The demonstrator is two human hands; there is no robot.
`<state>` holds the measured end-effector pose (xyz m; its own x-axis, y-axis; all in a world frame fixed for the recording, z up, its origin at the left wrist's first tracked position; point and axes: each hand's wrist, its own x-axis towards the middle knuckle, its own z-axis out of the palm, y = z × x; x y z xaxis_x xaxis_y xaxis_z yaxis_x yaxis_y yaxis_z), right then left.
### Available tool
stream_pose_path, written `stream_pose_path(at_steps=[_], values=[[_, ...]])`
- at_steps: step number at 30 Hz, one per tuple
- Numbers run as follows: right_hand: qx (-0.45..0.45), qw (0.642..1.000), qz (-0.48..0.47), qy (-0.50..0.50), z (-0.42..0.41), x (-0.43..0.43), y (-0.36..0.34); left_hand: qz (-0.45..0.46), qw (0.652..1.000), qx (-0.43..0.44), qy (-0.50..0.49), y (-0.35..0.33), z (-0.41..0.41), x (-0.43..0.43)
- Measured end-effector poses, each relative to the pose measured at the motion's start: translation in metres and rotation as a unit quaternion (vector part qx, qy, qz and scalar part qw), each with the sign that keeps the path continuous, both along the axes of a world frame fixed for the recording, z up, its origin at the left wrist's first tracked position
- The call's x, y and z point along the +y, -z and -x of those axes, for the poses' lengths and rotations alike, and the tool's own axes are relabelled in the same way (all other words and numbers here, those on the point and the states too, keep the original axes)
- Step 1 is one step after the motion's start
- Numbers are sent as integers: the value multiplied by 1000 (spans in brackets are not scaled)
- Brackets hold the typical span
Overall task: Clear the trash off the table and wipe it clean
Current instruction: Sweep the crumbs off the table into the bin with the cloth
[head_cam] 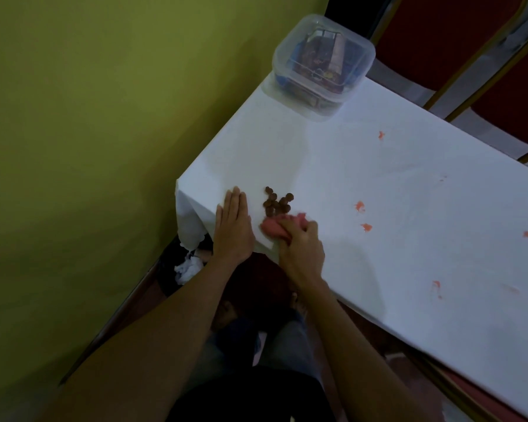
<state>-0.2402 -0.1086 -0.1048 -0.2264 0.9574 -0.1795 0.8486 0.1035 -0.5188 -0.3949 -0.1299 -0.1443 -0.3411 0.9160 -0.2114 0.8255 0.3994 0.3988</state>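
Note:
A white-covered table (378, 184) runs from the near left corner to the right. A small heap of brown round crumbs (276, 204) lies near that corner. Just below the heap, my right hand (299, 245) grips a bunched pink cloth (272, 227) against the tabletop. My left hand (232, 225) lies flat on the table edge left of the crumbs, fingers straight and together. Several orange-red smears mark the cloth, one (360, 206) right of the crumbs, another (381, 134) farther back.
A clear plastic box (323, 62) with colourful contents stands at the table's far corner. A dark bin with crumpled white paper (188, 268) sits on the floor under the near corner. A green wall lies left; red chairs (500, 71) stand behind the table.

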Motion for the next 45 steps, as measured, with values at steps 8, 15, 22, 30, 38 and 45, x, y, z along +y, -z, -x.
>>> stream_pose_path(at_steps=[8,15,22,30,38,45], values=[[9,999,-28,-41,-9,35,-23,-12,1000,9,3,6,1,-1],[-12,997,-19,70,-64,64,-25,-28,1000,13,-1,9,-1,-1],[-2,993,30,117,-12,126,-8,-51,998,24,-4,14,-1,-2],[42,997,26,-53,22,137,-26,-42,998,31,-23,12,-5,-1],[-159,986,36,-42,-11,154,-22,-28,997,33,-59,6,-14,5],[-214,965,32,-151,-26,142,6,-6,997,42,-72,2,-19,6]])
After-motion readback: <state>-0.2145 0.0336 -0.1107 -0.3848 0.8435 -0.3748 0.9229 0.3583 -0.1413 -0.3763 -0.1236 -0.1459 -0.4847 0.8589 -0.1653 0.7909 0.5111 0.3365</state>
